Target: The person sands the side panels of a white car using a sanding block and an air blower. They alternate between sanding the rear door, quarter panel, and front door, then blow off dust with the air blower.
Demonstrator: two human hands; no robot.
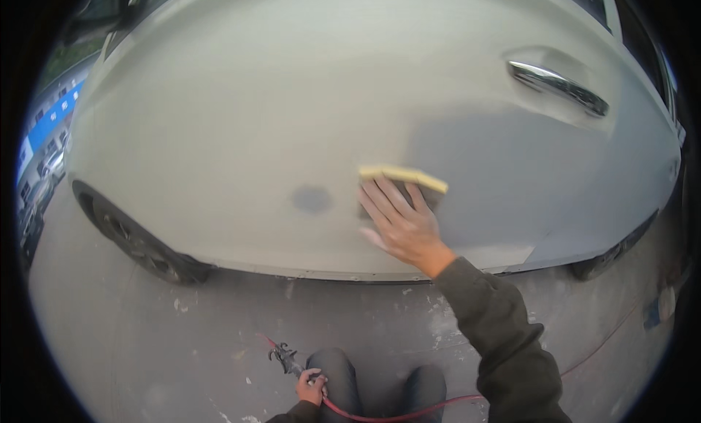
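My right hand (398, 222) lies over a dark pad with a yellow edge (405, 176), which looks like a sanding pad, and holds it against the pale car door (241, 116). The fingers point up and left across it; the palm hides part of the pad. Just right of the pad spreads a grey patch (511, 160) on the door, and a small round grey spot (312, 199) shows to the left. Low down near my knees, my left hand (312, 386) is closed around a metal tool with a red hose, seemingly an air blow gun (285, 359).
A chrome door handle (558, 87) juts out at the upper right. Wheels (135, 240) stand at both lower sides of the car. The red hose (438, 406) runs past my knees along the scuffed grey floor (190, 328). A small blue object (652, 317) lies far right.
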